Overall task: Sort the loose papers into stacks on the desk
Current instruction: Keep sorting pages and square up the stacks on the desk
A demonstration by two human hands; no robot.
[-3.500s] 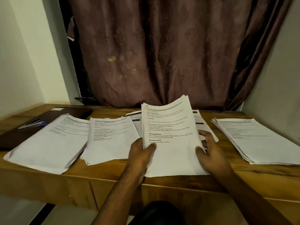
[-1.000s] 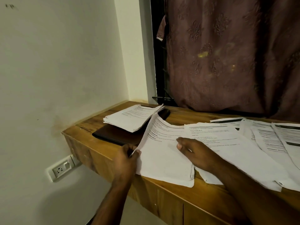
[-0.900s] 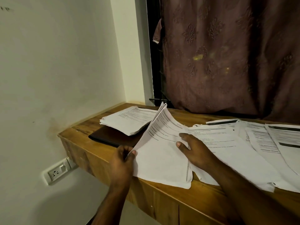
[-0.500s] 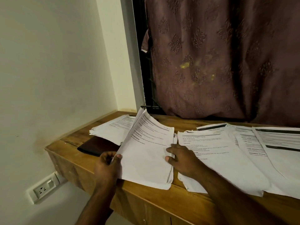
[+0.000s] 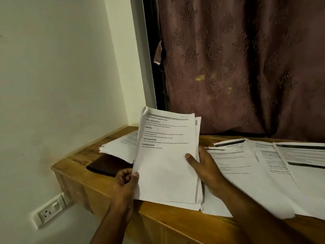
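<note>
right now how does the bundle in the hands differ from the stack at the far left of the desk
The held bundle stands raised and tilted, gripped by the left hand and right hand; the far-left stack lies flat, untouched, partly on a dark folder. The bundle hides part of the stack. Both are white printed sheets.

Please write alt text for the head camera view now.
Both hands, left hand and right hand, hold a sheaf of printed papers tilted up over a wooden desk; other paper stacks lie beside.
</note>
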